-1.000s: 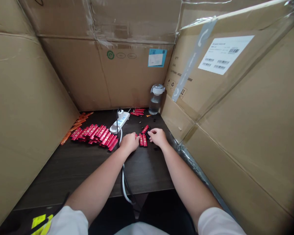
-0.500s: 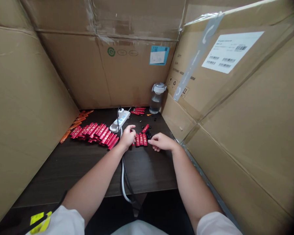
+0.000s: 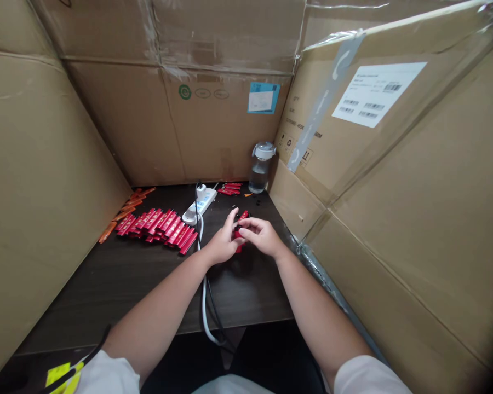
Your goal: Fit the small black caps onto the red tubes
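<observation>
Red slim pieces [image 3: 239, 248], partly hidden between hands [image 3: 223, 245].

Cardboard walls [image 3: 217, 131]: brown, on three sides
Right wall [image 3: 402, 230]: white label [image 3: 378, 94], grey tape [image 3: 327, 101]
Tabletop [image 3: 148, 295]: dark, with wood grain

Both arms [image 3: 160, 309] reach forward and inward, left hand [image 3: 222, 244] close beside right hand [image 3: 264, 236], whose fingers [image 3: 250, 222] bend.
</observation>
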A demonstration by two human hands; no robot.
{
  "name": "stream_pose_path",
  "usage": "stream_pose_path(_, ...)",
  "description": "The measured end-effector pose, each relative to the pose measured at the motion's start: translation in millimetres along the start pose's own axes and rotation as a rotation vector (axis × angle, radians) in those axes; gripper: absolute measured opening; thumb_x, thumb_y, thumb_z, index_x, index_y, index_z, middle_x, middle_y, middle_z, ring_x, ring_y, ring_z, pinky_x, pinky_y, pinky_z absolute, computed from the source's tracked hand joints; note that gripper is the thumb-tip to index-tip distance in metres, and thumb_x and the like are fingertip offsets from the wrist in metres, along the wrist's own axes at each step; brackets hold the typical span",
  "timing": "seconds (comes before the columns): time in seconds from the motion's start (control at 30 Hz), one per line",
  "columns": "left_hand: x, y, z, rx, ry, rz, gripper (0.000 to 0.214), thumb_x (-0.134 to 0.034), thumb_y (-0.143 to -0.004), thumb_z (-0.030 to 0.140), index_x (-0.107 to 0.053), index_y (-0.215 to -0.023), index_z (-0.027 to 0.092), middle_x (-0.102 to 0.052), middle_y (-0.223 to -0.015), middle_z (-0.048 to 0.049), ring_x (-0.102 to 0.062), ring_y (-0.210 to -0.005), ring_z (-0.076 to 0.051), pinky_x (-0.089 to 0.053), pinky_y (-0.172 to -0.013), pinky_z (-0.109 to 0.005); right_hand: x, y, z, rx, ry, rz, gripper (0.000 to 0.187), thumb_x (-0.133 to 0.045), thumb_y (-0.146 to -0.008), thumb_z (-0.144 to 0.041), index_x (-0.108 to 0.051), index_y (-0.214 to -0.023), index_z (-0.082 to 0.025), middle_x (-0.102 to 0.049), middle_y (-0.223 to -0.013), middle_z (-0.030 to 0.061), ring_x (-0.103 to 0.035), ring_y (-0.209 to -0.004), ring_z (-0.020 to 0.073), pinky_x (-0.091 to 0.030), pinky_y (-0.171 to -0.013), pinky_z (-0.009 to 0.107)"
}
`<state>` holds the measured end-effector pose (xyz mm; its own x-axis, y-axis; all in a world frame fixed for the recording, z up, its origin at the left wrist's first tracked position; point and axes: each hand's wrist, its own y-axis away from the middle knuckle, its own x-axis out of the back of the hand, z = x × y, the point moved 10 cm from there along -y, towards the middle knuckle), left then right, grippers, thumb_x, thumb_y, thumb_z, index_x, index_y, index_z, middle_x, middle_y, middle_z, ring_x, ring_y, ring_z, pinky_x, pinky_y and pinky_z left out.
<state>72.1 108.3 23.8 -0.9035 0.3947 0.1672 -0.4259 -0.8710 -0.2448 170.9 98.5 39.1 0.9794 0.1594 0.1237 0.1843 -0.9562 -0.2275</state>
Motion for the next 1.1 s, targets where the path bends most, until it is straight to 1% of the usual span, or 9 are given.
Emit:
stream_pose_path(0.13,-8.3,1.5,-1.1,-0.015,-0.008,-0.061,0.089,-0.067,-0.069,0.015,-0.021,-0.144,0.026,-0.054,-0.128,-0.0142,-0.058,-0.108,-0.024,-0.049,-0.087,-0.036,-7.9,0.4,0.5,0.007,-0.022,-0.035,0.021,-0.065,-0.074,-0.029,-0.063,-0.090,-0.016,-0.066,-0.087,0.0050,-0.061,-0.076,0.0151,-0.051,-0.068,0.026)
stream_pose_path(0.27,-14.5,0.0,-1.2,-0.001,0.195,-0.103,0.084,-0.066,-0.072,0.020,-0.022,-0.143,0.024,-0.050,-0.134,-0.0158,-0.059,-0.107,-0.023,-0.052,-0.082,-0.034,-5.3,0.6,2.9,-0.042,-0.090,-0.043,0.019,-0.066,-0.072,-0.030,-0.059,-0.084,-0.016,-0.064,-0.078,0.0022,-0.058,-0.062,0.0115,-0.047,-0.056,0.022)
stream_pose_path(0.4,-17.3,-0.1,3.1,0.066,0.214,-0.130,0.050,-0.061,-0.078,0.036,-0.051,-0.120,0.011,-0.067,-0.094,-0.0113,-0.062,-0.062,-0.012,-0.052,-0.057,-0.026,6.5,0.4,4.4,-0.062,-0.182,0.038,0.025,-0.068,-0.070,-0.033,-0.057,-0.086,-0.017,-0.056,-0.061,-0.0040,-0.042,-0.042,0.0050,-0.032,-0.040,0.018)
stream_pose_path(0.53,-17.9,-0.2,7.5,0.070,0.127,-0.131,0.041,-0.045,-0.086,0.046,-0.062,-0.084,0.010,-0.060,-0.063,-0.0026,-0.050,-0.045,-0.008,-0.046,-0.047,-0.023,12.5,-1.2,10.8,-0.065,-0.221,0.132,0.030,-0.069,-0.067,-0.035,-0.059,-0.088,-0.016,-0.054,-0.058,-0.0043,-0.038,-0.039,0.0048,-0.029,-0.038,0.018)
stream_pose_path(0.63,3.6,-1.8,5.0,0.018,-0.008,0.095,0.030,-0.053,-0.083,0.039,-0.063,-0.091,0.011,-0.064,-0.068,-0.0035,-0.057,-0.054,-0.011,-0.048,-0.053,-0.024,17.3,-0.7,15.5,-0.062,-0.113,0.258,0.030,-0.068,-0.068,-0.037,-0.060,-0.088,-0.016,-0.058,-0.064,-0.0010,-0.042,-0.041,0.0061,-0.033,-0.038,0.020)
stream_pose_path(0.73,14.7,0.3,9.8,-0.067,-0.219,0.215,0.025,-0.056,-0.080,0.027,-0.062,-0.100,0.015,-0.069,-0.092,-0.0064,-0.064,-0.082,-0.017,-0.051,-0.075,-0.028,14.0,-1.5,16.1,-0.042,0.013,0.289,0.025,-0.063,-0.072,-0.038,-0.060,-0.083,-0.016,-0.061,-0.070,0.0021,-0.052,-0.051,0.0106,-0.040,-0.044,0.021)
stream_pose_path(0.83,11.6,2.6,19.2,-0.140,-0.391,0.204,0.030,-0.054,-0.080,0.019,-0.059,-0.110,0.018,-0.067,-0.108,-0.0065,-0.062,-0.099,-0.019,-0.046,-0.089,-0.030,7.5,-4.0,19.7,-0.050,0.087,0.241,0.021,-0.056,-0.076,-0.037,-0.059,-0.082,-0.017,-0.060,-0.070,0.0021,-0.056,-0.060,0.0135,-0.044,-0.049,0.022)
stream_pose_path(0.93,4.6,4.0,22.9,-0.158,-0.420,0.153,0.034,-0.050,-0.082,0.018,-0.056,-0.115,0.017,-0.065,-0.110,-0.0075,-0.061,-0.099,-0.018,-0.046,-0.088,-0.029,1.5,-5.0,27.4,-0.104,0.165,0.172,0.018,-0.047,-0.081,-0.035,-0.055,-0.077,-0.019,-0.055,-0.061,-0.0002,-0.054,-0.058,0.0139,-0.042,-0.049,0.022)
stream_pose_path(1.1,-4.5,4.8,14.8,-0.137,-0.329,0.117,0.037,-0.048,-0.082,0.018,-0.054,-0.118,0.013,-0.065,-0.111,-0.0096,-0.062,-0.097,-0.018,-0.047,-0.087,-0.029,-2.3,-2.9,12.5,0.062,0.355,0.183,0.020,-0.037,-0.083,-0.026,-0.046,-0.067,-0.020,-0.051,-0.060,0.0002,-0.049,-0.059,0.0140,-0.042,-0.058,0.024)
